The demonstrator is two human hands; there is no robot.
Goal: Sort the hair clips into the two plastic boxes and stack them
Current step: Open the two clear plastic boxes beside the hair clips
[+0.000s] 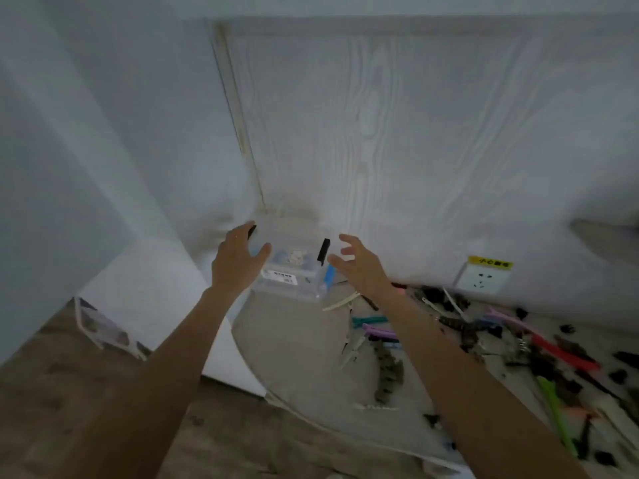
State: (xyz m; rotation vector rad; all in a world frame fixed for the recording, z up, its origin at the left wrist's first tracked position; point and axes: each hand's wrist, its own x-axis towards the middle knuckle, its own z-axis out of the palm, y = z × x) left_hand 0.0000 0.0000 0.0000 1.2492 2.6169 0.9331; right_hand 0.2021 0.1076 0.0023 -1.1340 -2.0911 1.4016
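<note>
Wall, left: plain white (86,133), meets panel at corner, w/ pale vertical trim strip (238,119).
Wall, back: white wood-grain panel (415,133), fills most of view.
Socket: white outlet (480,280) low on panel, yellow sticker (490,263) above; text too blurry to read.
Floor: brown wood-look (69,409), bottom left.
Table: pale top, curved edge (297,375), up against back wall.
Light: dim, bluish, soft; img blurry.

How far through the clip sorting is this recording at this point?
Early to midway, as far as one can tell. Done: the clear box against the wall already holds a few items. In hand: nothing; left hand and right hand are open on either side of it. Left: many loose clips still litter the table.
</note>
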